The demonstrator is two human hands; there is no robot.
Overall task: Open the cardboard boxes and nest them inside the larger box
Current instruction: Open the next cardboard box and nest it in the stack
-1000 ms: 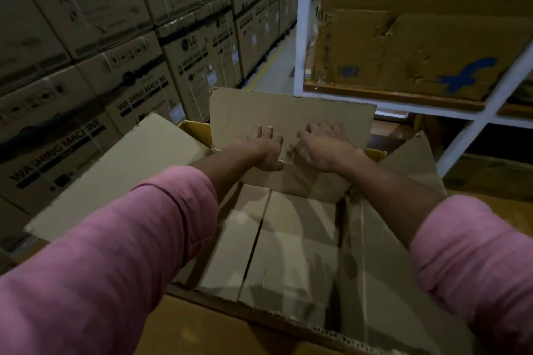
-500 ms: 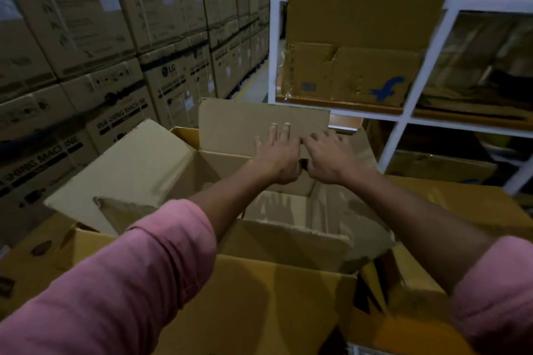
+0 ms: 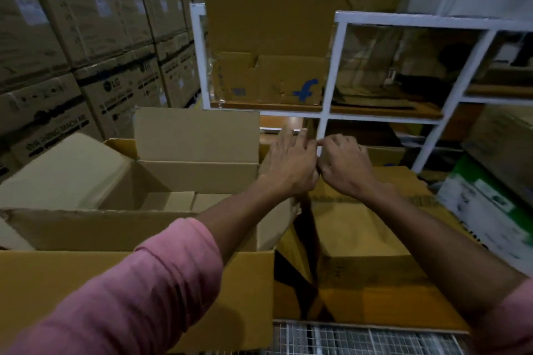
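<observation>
A large yellow-brown cardboard box stands open in front of me. Nested inside it is a paler open box, its far flap upright and its left flap folded outward. Both hands meet at the paler box's right flap. My left hand lies on that flap with fingers stretched upward. Touching it, my right hand has curled fingers that seem to hold the flap's top edge. Pink sleeves cover both forearms.
To the right lies another yellow-brown box. Behind stands a white shelf frame with cardboard on it. Stacked washing-machine cartons wall the left side. A green and white box sits at far right, with wire mesh below.
Both hands have left the paler box's far flap and moved right to its right flap. The view has risen and shifted right; the paler box sits lower in the large box.
</observation>
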